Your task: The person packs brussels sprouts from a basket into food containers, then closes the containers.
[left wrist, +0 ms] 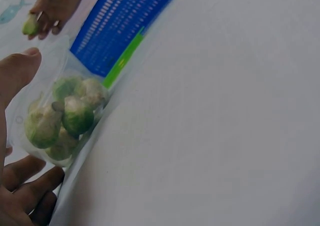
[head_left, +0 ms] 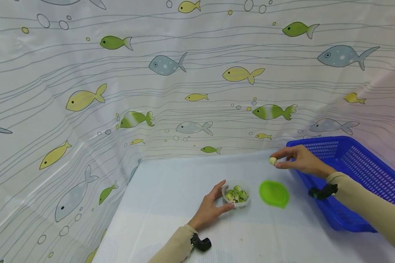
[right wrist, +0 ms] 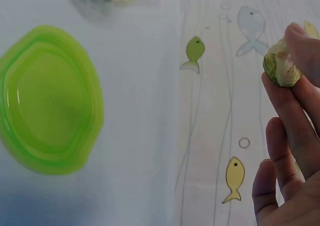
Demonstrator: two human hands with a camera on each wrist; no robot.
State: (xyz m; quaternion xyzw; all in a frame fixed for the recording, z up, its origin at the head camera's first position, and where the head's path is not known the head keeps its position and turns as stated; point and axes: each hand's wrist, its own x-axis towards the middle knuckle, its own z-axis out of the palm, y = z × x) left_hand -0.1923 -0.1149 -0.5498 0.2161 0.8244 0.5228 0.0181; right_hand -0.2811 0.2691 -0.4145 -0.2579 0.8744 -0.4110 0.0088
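Note:
A clear plastic bowl holding several Brussels sprouts stands on the white table. My left hand holds it from the left, thumb at the near side and fingers around the far side. Up and to the right, my right hand pinches a single Brussels sprout between thumb and fingertips, in the air near the blue basket's left rim. Between bowl and basket lies a bright green lid, which neither hand touches.
A large blue plastic basket with slotted walls takes up the right side, beneath my right forearm. Behind and to the left of the white table hangs a fish-patterned sheet. Each wrist wears a small black device.

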